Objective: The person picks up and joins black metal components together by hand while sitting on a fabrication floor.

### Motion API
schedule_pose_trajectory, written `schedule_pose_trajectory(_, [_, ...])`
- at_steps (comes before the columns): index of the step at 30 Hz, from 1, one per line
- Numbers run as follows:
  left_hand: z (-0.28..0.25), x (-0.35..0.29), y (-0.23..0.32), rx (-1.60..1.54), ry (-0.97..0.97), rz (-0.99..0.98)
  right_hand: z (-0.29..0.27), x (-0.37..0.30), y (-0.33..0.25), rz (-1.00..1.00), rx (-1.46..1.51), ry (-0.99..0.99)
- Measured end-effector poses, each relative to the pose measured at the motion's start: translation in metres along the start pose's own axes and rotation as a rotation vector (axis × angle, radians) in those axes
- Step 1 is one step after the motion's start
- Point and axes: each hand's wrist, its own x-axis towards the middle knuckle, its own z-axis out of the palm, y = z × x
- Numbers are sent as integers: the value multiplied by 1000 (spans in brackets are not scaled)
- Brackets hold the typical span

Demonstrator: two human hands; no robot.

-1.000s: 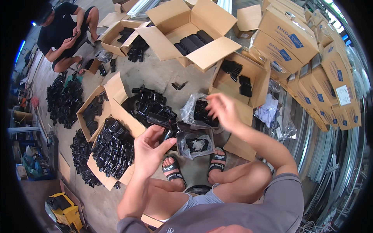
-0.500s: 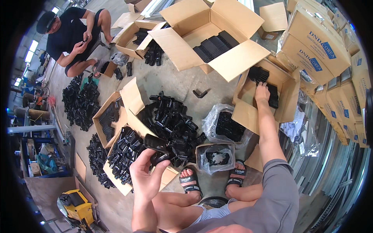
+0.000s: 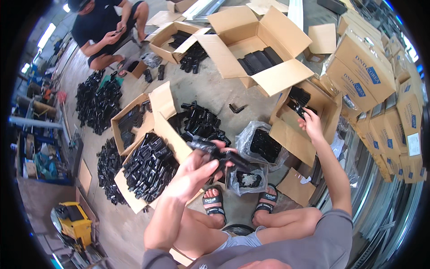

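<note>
My left hand (image 3: 190, 175) is raised in front of me, its fingers closed around a black angled part (image 3: 239, 162), blurred by motion. My right hand (image 3: 313, 124) is over the open carton (image 3: 329, 105) at the right, thumb and fingertips pinching the end of a shiny black part (image 3: 295, 107). More dark parts lie in rows inside that carton. Below my left hand spreads a heap of glossy black parts (image 3: 199, 121). Between it and the right carton stands a plastic-lined container of black pieces (image 3: 266, 145), with a smaller lined box (image 3: 230, 181) nearer my feet.
A large open carton (image 3: 280, 31) holds stacked black pieces. One angled part (image 3: 236, 108) lies alone on the floor. At the far left a crouching person (image 3: 101, 33) handles a small dark item. Sealed cartons (image 3: 358, 67) and metal profiles line the right side.
My left hand has moved right and turned, carrying its black part. My right hand has drawn up and back from the carton's rows, fingertips on a part. The whole view has shifted slightly.
</note>
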Motion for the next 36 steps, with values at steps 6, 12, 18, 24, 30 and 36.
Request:
schedule_pose_trajectory(6, [8,-5,-18,371,-19,267,18,-175,-95,-439,162,-102])
schedule_pose_trajectory(12, [35,-28,-22,216,-54,304,61,-275,-138,-1011,-262,-123])
schedule_pose_trajectory(18, [42,-51,-21,126,-125,308,82,-298,-137,-1234,-383,-6])
schedule_pose_trajectory(24, [34,-48,-40,279,-111,495,102,-311,-131,-1210,-457,-111])
schedule_pose_trajectory(30, [32,-52,-32,505,-38,570,92,-314,-139,-961,-224,-401])
schedule_pose_trajectory(36, [42,-59,-26,1053,-95,541,86,-301,-153,-565,144,-541])
